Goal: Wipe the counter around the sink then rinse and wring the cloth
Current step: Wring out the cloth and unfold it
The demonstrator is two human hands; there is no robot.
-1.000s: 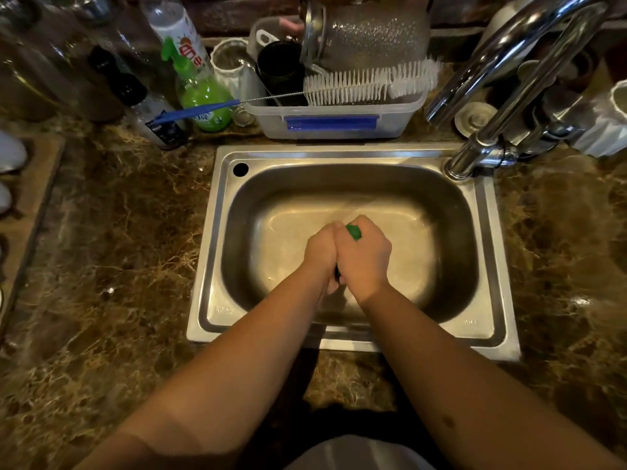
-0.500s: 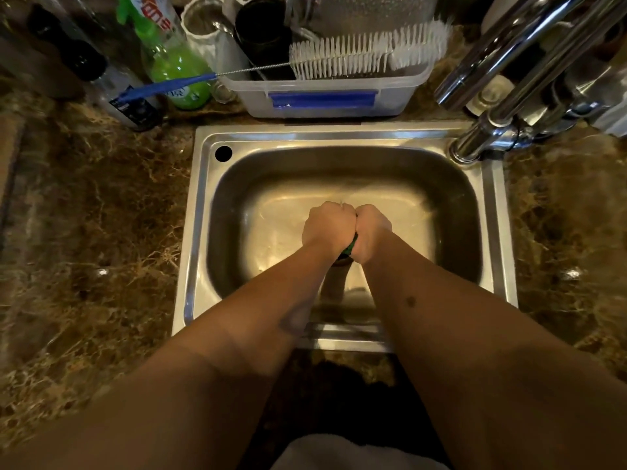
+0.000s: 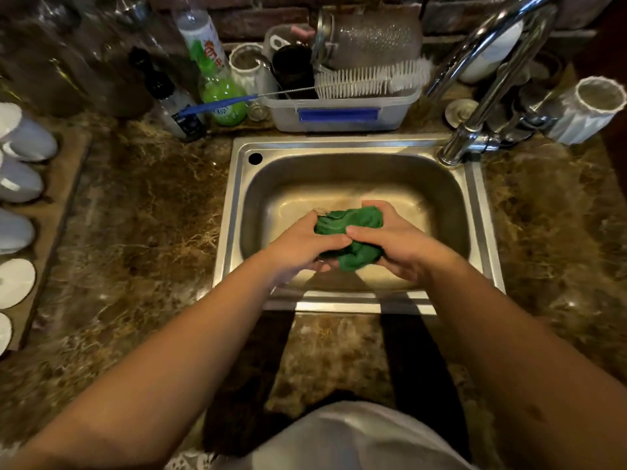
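A crumpled green cloth [image 3: 349, 232] hangs over the basin of the steel sink [image 3: 234, 212], held between both hands. My left hand [image 3: 302, 247] grips its left side, thumb across the top. On the other side my right hand [image 3: 397, 242] holds the bundle, fingers curled over its far edge and thumb pressing the middle. The chrome faucet [image 3: 475, 106] stands at the sink's back right corner; no water is seen running. The brown marble counter [image 3: 135, 232] surrounds the sink.
Behind the sink stands a plastic tub [image 3: 339, 113] with a bottle brush [image 3: 369, 78], cups and a jar. A green soap bottle [image 3: 220, 93] and dark bottles stand back left. White cups [image 3: 20, 181] line a tray at the left. A white cup [image 3: 587, 110] sits right.
My fists were pressed tight together, twisting the cloth so that it was nearly hidden. Now the hands have moved apart and the cloth has loosened into a visible bundle.
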